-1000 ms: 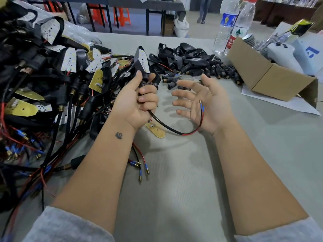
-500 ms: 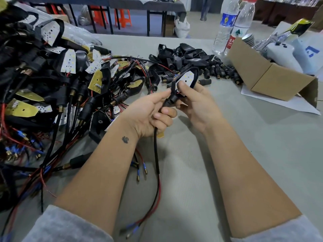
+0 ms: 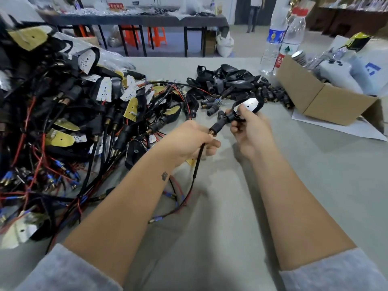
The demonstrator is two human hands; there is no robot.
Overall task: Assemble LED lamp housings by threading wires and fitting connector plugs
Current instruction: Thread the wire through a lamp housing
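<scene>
Fingers [image 3: 206, 141] of the left hand pinch the limp wire [image 3: 196, 169] below the rigid plug [image 3: 220, 123], while right fingers [image 3: 241, 111] grip the light housing [image 3: 251, 103] just beyond; best held by plug and shell.

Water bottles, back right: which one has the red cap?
The nearer bottle, with the green and red label beside the cardboard box. The one behind it has a blue label; its cap isn't visible.

Bare table [image 3: 315, 185] right of the hands; wire heap [image 3: 63, 133] left, cardboard box [image 3: 315, 97] far right.
</scene>
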